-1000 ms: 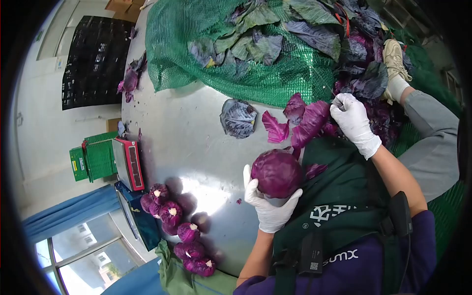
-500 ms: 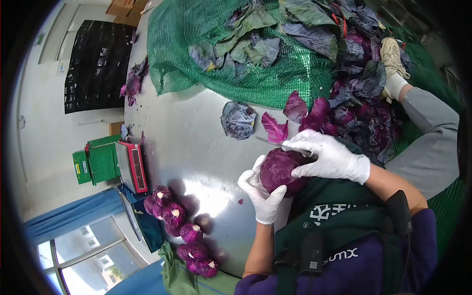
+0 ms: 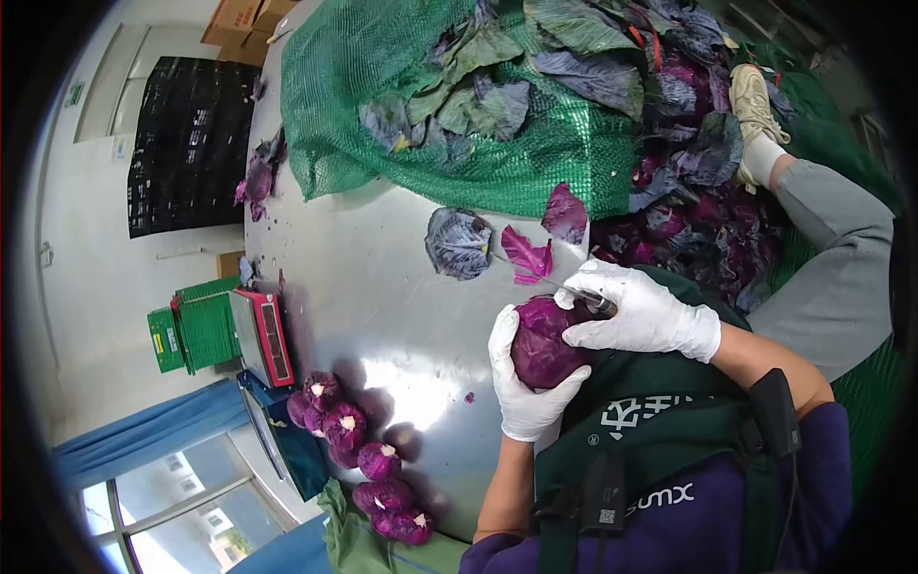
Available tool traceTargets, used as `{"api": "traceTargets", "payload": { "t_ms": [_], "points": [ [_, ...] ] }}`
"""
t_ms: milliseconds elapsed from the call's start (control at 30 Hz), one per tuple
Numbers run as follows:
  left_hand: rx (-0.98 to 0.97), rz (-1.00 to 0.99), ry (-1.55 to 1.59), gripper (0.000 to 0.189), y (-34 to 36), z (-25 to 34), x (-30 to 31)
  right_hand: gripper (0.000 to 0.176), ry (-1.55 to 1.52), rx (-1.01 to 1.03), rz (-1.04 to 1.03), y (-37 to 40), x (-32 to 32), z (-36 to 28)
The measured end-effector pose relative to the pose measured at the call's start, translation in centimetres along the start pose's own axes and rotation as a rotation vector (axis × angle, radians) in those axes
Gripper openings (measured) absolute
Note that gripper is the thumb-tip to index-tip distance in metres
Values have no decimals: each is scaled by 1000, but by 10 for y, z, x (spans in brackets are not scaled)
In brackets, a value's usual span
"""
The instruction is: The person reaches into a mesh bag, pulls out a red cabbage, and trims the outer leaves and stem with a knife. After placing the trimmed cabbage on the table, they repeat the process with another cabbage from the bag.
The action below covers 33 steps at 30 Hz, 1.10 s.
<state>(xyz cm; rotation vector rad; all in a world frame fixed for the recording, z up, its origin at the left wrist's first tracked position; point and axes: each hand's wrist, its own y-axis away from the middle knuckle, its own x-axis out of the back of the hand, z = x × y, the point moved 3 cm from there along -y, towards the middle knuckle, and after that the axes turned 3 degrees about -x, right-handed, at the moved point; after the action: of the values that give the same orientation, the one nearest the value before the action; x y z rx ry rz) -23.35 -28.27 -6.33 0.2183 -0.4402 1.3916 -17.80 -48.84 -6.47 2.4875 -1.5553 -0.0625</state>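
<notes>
A round red cabbage rests in my left hand, its white-gloved fingers curved around the far side and below. My right hand, also gloved in white, is closed on a knife with a dark handle; its thin blade points up and left over the top of the cabbage. Fingers of my right hand touch the cabbage too. A bright purple leaf and a dark outer leaf lie on the metal table beyond my hands.
Several trimmed cabbages sit at the lower left, near a red scale and green crates. A green net with loose leaves covers the table's far part. More leaves and cabbages are heaped at the right, beside a shoe.
My left hand has shifted its hold to wrap further beneath the cabbage. The knife now shows more plainly in my right hand. A purple leaf beside the heap no longer shows.
</notes>
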Motion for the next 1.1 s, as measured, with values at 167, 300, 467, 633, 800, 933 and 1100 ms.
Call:
{"api": "traceTargets", "payload": {
  "t_ms": [167,300,467,633,800,933,1100],
  "points": [
    [-218,27,-217,105,-10,1,-4,31,158,187,148,-2,6,0],
    [-263,60,-261,106,-11,3,-5,22,271,227,260,3,-2,-1],
    [-68,134,-47,108,-6,-7,3,12,281,139,528,-5,27,22],
    [229,322,848,113,-6,-26,9,21,385,27,834,1,72,40],
    [92,234,1010,116,-30,-16,1,52,-693,-528,-34,5,-1,13],
    [8,-53,708,131,-44,-8,12,58,-745,-303,-99,4,-1,10],
    [286,-114,842,126,-65,19,12,92,-523,54,31,6,9,-11]
  ]
}}
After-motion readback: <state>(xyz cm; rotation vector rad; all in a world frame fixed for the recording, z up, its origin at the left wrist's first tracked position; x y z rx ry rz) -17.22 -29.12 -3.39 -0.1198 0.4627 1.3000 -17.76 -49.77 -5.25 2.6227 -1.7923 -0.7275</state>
